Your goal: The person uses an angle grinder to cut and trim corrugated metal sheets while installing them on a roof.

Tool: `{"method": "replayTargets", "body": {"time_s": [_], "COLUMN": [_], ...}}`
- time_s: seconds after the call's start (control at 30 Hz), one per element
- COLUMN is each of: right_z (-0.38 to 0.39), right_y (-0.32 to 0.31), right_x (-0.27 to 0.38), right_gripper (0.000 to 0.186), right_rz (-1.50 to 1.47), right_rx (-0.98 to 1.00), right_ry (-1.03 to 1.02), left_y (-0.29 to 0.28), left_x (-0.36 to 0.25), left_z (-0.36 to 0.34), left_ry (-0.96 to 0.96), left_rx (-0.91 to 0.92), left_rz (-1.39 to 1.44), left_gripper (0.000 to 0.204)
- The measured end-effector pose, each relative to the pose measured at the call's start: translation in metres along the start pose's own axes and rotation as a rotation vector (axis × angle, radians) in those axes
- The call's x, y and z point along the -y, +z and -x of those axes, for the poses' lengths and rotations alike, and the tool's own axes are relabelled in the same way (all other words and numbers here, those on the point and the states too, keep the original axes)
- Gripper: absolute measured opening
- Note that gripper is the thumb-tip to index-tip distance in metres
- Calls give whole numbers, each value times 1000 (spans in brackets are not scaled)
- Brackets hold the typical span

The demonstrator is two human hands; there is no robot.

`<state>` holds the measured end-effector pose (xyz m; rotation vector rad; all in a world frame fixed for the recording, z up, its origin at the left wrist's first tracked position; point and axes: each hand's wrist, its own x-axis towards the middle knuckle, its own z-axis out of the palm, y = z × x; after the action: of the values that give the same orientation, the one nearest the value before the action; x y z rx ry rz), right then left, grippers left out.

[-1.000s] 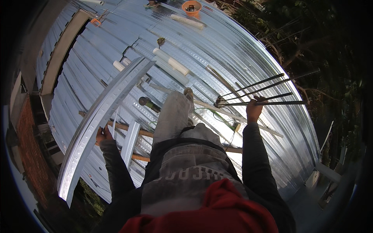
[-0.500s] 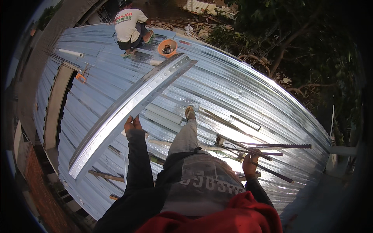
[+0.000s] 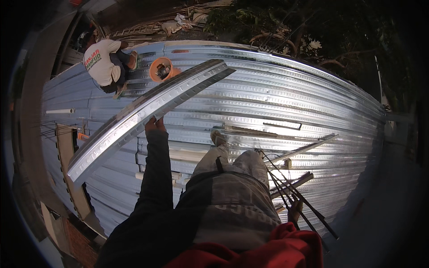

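My left hand point(image 3: 155, 125) is raised left of my legs, its fingers gripping the underside of a long, bright metal channel point(image 3: 144, 111) that slants from lower left toward the upper middle. My right hand point(image 3: 295, 207) is low at the right, partly in shadow, closed on several long dark thin rods point(image 3: 322, 219) that reach up toward my legs and meet near my knee. Under me lies ribbed silver metal decking point(image 3: 259, 94), with pale lengths of pipe point(image 3: 174, 155) partly hidden behind my left arm.
A co-worker point(image 3: 103, 60) in a white shirt squats at the decking's far left edge, beside an orange bucket point(image 3: 153, 71) with dark items in it. A framed opening point(image 3: 67, 154) runs along the left. Loose metal bars point(image 3: 277, 134) lie right of my feet. Trees point(image 3: 321, 44) stand beyond the edge.
The view has swung and tilted up, bringing the co-worker into sight. The channel is raised higher across the upper left; my right hand has dropped lower with the rods angled downward.
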<state>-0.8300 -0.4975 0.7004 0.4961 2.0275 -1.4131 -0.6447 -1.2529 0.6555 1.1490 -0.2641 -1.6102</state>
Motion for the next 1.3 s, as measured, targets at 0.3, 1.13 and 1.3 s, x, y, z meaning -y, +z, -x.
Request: {"method": "replayTargets", "body": {"time_s": [0.3, 1.13, 1.3], "right_z": [17, -417, -503], "right_y": [5, 256, 412], "right_x": [-13, 344, 461], "right_gripper": [50, 24, 25], "right_rz": [60, 310, 916], "right_rx": [-152, 254, 212], "right_ry": [71, -129, -501], "left_y": [102, 272, 285], "left_x": [-9, 156, 229], "left_z": [-53, -233, -274], "left_ry": [-1, -85, -308], "left_rx": [127, 127, -43], "left_rz": [-140, -213, -238], "left_gripper": [33, 26, 31]}}
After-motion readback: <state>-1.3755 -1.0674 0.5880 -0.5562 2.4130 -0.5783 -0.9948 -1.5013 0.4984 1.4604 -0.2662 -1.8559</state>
